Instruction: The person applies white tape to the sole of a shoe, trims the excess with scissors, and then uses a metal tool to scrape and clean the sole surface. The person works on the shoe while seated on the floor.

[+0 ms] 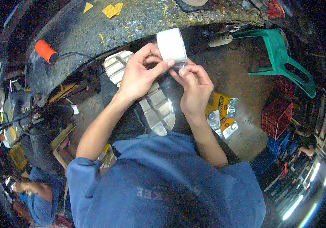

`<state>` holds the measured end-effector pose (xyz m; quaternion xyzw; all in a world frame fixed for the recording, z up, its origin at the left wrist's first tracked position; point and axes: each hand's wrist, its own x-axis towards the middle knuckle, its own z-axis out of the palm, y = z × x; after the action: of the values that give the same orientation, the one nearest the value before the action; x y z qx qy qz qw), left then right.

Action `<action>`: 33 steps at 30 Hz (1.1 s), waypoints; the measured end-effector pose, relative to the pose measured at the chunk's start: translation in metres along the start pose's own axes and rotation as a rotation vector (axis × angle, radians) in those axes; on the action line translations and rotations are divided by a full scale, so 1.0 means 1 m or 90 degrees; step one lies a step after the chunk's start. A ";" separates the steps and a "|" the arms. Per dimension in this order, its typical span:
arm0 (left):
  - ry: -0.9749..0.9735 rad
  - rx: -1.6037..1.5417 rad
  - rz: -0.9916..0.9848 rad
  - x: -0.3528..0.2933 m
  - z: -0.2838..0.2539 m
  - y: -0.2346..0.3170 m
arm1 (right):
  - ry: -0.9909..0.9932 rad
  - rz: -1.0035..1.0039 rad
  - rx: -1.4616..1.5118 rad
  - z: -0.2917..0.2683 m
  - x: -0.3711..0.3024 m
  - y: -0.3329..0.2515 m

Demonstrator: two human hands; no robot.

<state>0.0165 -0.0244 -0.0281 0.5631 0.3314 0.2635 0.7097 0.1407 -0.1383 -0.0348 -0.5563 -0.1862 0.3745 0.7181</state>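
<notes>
My left hand (138, 76) grips a wide roll of white tape (170, 45), thumb across its lower edge. Close by on the right, my right hand (195, 87) pinches a small clear strip, seemingly the tape's loose end, between thumb and fingers just under the roll. Below the hands, across my lap, lies a shoe sole (157, 104) with its pale, blocky tread facing up. My left hand and wrist cover the sole's middle.
A dark, worn bench (140, 34) curves along the far side, bearing yellow scraps (112, 10) and an orange cylinder (46, 51). To the right are a green plastic chair (275, 53), yellow boxes (222, 104) and a red crate (277, 117). Another person (43, 193) is at lower left.
</notes>
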 end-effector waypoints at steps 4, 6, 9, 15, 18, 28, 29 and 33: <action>0.007 -0.014 -0.006 -0.003 0.002 0.001 | -0.002 0.010 0.010 -0.008 0.002 0.000; 0.028 -0.049 -0.041 -0.002 0.002 0.003 | -0.008 0.022 0.039 -0.011 0.005 0.000; 0.062 -0.057 -0.043 -0.002 0.003 0.005 | 0.056 0.134 0.186 -0.008 0.005 -0.002; 0.079 -0.050 -0.075 -0.004 0.004 0.012 | 0.117 -0.033 -0.175 0.004 -0.022 -0.020; 0.072 -0.006 -0.084 -0.004 0.003 0.013 | 0.124 -0.021 -0.179 0.011 -0.024 -0.023; 0.042 -0.061 -0.017 -0.004 0.002 0.005 | 0.100 0.114 -0.026 0.012 -0.001 -0.012; 0.043 -0.050 -0.022 -0.004 0.002 0.006 | 0.094 0.111 -0.020 0.010 0.000 -0.010; 0.049 -0.023 -0.005 -0.006 0.004 0.006 | 0.047 0.063 0.003 0.004 0.001 0.000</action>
<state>0.0161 -0.0298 -0.0206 0.5379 0.3562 0.2882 0.7076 0.1389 -0.1347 -0.0341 -0.5767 -0.1308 0.3894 0.7062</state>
